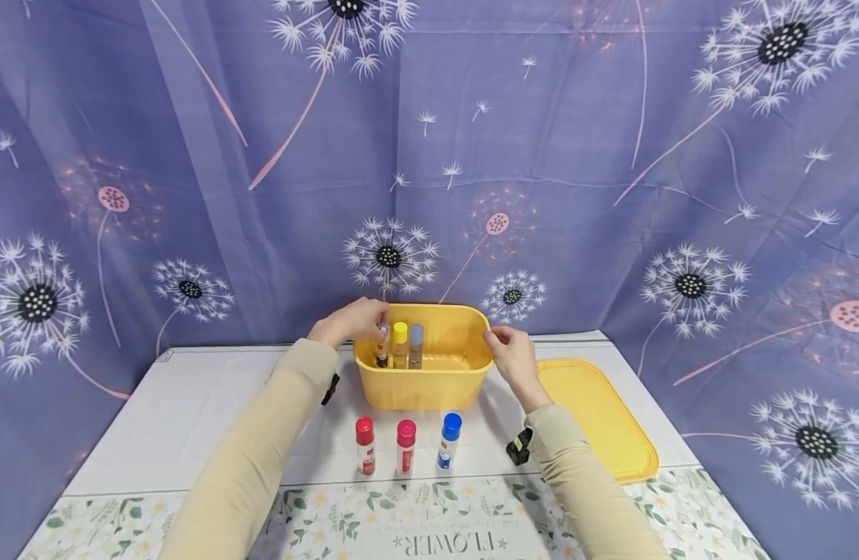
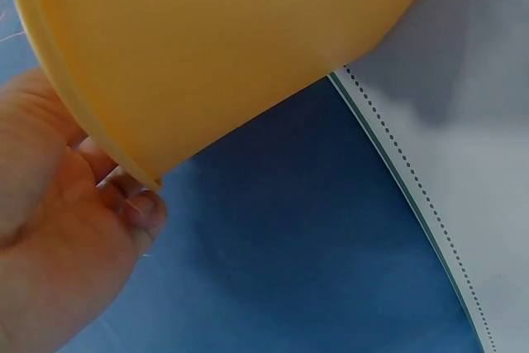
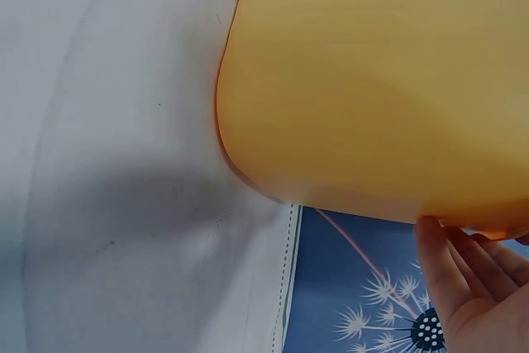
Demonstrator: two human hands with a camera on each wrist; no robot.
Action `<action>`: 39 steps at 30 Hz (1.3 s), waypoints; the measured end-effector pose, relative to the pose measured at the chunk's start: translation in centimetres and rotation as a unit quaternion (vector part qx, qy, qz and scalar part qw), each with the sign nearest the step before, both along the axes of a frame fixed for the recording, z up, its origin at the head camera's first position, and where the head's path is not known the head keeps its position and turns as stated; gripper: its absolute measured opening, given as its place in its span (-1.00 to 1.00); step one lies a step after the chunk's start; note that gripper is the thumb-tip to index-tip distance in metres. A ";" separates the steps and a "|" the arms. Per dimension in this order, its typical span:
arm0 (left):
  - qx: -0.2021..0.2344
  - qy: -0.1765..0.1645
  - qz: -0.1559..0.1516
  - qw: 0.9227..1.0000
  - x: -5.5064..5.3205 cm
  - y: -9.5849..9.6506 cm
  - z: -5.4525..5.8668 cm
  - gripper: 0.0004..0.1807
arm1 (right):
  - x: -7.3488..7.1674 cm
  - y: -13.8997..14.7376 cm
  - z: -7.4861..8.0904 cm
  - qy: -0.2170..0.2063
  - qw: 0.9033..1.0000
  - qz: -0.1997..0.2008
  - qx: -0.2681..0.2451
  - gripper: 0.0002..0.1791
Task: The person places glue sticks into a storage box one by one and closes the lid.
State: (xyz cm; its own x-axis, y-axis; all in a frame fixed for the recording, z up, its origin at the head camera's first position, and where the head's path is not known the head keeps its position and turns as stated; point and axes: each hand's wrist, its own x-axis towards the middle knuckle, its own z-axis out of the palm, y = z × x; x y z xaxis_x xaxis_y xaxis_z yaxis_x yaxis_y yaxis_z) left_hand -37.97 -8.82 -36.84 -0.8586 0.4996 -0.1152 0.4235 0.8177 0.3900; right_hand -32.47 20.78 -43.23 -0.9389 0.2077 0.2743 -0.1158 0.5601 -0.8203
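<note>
A yellow plastic box point(image 1: 422, 389) stands at the back of the table. Inside, toward its left end, are a small dark-labelled bottle point(image 1: 382, 356), a yellow-capped bottle point(image 1: 400, 346) and a grey-blue-capped bottle point(image 1: 415, 348), all upright. My left hand point(image 1: 355, 319) reaches over the left rim and pinches the top of the dark-labelled bottle, covering its cap. On the opposite side, my right hand point(image 1: 513, 358) holds the box's right rim, its thumb point(image 3: 434, 245) against the outer wall. In front of the box stand a red-capped bottle point(image 1: 366, 447), a pink-capped bottle point(image 1: 405, 449) and a blue-capped bottle point(image 1: 448, 442).
To the right lies a flat yellow lid point(image 1: 597, 420), partly behind the right forearm. White sheeting point(image 1: 212, 420) covers the table, with a floral strip point(image 1: 373, 517) along the front. A purple dandelion-print curtain point(image 1: 436, 155) hangs directly behind the box.
</note>
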 end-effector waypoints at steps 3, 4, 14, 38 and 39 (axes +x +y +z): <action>0.004 0.000 -0.001 1.000 0.0 -0.1 -0.2 -0.85 | 0.0 0.0 0.0 -0.001 1.000 -0.001 -0.002 -0.73; 0.007 0.000 -0.001 1.000 0.0 -0.1 -0.3 -0.84 | 0.0 0.0 0.0 -0.001 1.000 -0.001 -0.001 -0.73; 0.011 -0.001 0.011 1.000 -0.5 -0.3 -0.9 -0.83 | 0.1 0.0 0.1 -0.004 1.000 0.001 -0.005 -0.72; 0.009 -0.017 0.004 1.000 -0.2 -0.3 -0.4 -0.84 | 0.1 -0.2 0.2 -0.001 1.000 -0.002 0.003 -0.72; 0.007 -0.018 0.005 1.000 -0.2 -0.3 -0.4 -0.84 | 0.1 -0.1 0.2 -0.001 1.000 -0.003 0.003 -0.72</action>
